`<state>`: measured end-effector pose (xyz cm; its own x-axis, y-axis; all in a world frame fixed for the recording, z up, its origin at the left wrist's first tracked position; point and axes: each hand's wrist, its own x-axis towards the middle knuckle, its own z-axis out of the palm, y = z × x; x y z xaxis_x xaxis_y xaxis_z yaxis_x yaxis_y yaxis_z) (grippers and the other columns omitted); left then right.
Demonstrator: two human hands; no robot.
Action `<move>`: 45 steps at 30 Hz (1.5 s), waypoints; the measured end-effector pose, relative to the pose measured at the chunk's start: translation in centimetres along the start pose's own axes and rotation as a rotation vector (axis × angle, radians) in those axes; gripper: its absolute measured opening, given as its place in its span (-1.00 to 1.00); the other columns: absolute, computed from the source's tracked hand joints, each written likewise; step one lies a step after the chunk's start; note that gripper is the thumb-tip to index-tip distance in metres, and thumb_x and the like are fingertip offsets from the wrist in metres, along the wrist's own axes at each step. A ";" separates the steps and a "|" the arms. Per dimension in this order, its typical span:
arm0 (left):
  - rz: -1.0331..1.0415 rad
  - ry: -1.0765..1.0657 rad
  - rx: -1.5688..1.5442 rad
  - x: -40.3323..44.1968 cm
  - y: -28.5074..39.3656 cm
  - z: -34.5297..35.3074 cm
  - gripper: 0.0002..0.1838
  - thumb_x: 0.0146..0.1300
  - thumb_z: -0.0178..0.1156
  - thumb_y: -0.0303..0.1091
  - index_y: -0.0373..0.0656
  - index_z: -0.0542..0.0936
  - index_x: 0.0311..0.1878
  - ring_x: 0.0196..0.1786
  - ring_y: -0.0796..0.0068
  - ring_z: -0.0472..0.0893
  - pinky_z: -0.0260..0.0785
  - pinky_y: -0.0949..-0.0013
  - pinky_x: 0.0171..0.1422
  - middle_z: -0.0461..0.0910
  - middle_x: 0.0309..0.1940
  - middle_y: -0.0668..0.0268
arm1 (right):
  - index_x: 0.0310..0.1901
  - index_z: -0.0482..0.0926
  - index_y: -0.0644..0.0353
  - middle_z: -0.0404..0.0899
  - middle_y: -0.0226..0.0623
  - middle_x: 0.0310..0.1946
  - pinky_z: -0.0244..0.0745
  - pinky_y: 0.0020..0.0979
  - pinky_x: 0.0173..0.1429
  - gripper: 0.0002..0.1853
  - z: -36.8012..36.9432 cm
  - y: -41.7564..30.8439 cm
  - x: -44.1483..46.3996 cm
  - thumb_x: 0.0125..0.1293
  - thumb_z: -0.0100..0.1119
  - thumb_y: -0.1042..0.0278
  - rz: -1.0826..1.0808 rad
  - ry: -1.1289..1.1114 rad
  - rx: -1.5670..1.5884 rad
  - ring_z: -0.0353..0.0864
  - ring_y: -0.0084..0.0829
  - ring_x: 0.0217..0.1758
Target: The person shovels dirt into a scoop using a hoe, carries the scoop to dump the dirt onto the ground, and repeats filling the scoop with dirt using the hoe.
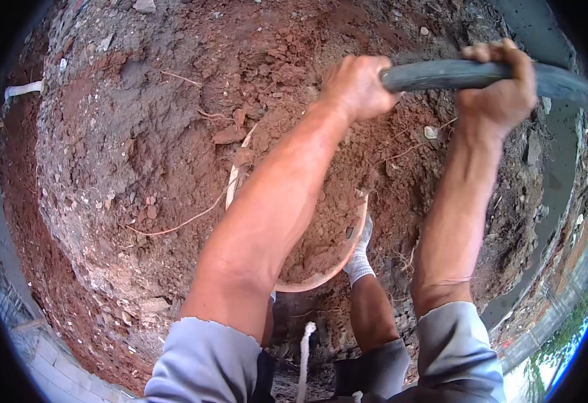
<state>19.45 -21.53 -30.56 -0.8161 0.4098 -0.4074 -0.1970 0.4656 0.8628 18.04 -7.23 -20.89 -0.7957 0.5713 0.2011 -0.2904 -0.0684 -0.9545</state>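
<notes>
Both hands are closed around a thick, dark grey-green tool handle [435, 74], held crosswise above the soil at the upper right. My left hand [359, 87] grips it at its left end. Further right, my right hand [499, 87] wraps it from below, fingers curled over the top. The handle runs out past the right edge, so the tool's head is hidden. Below my forearms, a pale-rimmed round pan [355, 252] stands on the ground, heaped with reddish-brown soil [327, 235]. My left forearm covers part of its rim.
Loose red soil [173, 134] with stones and thin roots [179, 225] surrounds the pan. A foot in a light sock [359, 262] stands right against it. A white pipe [24, 89] sticks out at the left. A grey strip [559, 181] borders the right side.
</notes>
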 end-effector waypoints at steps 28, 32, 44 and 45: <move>-0.848 -0.114 0.112 -50.2 -9.8 0.8 -0.64 -0.02 0.35 0.04 -0.03 0.67 -0.31 -0.21 0.03 0.67 0.49 0.10 -0.05 0.68 -0.39 0.09 | -0.28 0.49 0.35 0.49 -0.21 -0.50 0.59 -0.28 -0.38 -0.85 -1.0 -5.7 -41.3 0.12 0.15 0.49 1.614 0.158 -0.104 0.56 -0.32 -0.52; -0.874 -0.028 0.114 -56.1 -8.2 -0.1 -0.70 -0.03 0.41 -0.10 -0.09 0.67 -0.33 -0.34 0.09 0.68 0.51 0.16 -0.18 0.67 -0.46 0.10 | -0.30 0.47 0.37 0.56 -0.12 -0.47 0.61 -0.22 -0.29 -0.86 0.3 -11.5 -42.4 0.09 0.18 0.57 1.675 0.171 -0.060 0.63 -0.23 -0.46; -0.601 0.156 -0.404 -17.0 -5.0 12.4 -0.63 0.06 0.40 -0.11 -0.22 0.65 -0.22 -0.33 0.20 0.69 0.50 0.20 -0.18 0.68 -0.40 0.08 | -0.35 0.45 0.28 0.42 -0.35 -0.62 0.50 -0.40 -0.55 -0.88 -3.4 6.2 -9.2 0.16 0.09 0.41 0.902 -0.221 -0.428 0.46 -0.48 -0.65; -0.702 0.111 -0.492 -17.3 -6.7 15.1 -0.63 0.05 0.39 -0.10 -0.21 0.66 -0.22 -0.29 0.15 0.70 0.50 0.17 -0.14 0.69 -0.38 0.06 | -0.28 0.46 0.27 0.40 -0.38 -0.61 0.52 -0.38 -0.53 -0.85 -5.5 9.5 -10.0 0.19 0.07 0.38 1.002 -0.246 -0.485 0.44 -0.51 -0.64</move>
<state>43.10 -19.96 -33.80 -0.4605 0.0639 -0.8854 -0.8675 0.1791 0.4641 26.19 -9.09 -33.16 -0.6523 0.2580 -0.7127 0.7278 -0.0497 -0.6840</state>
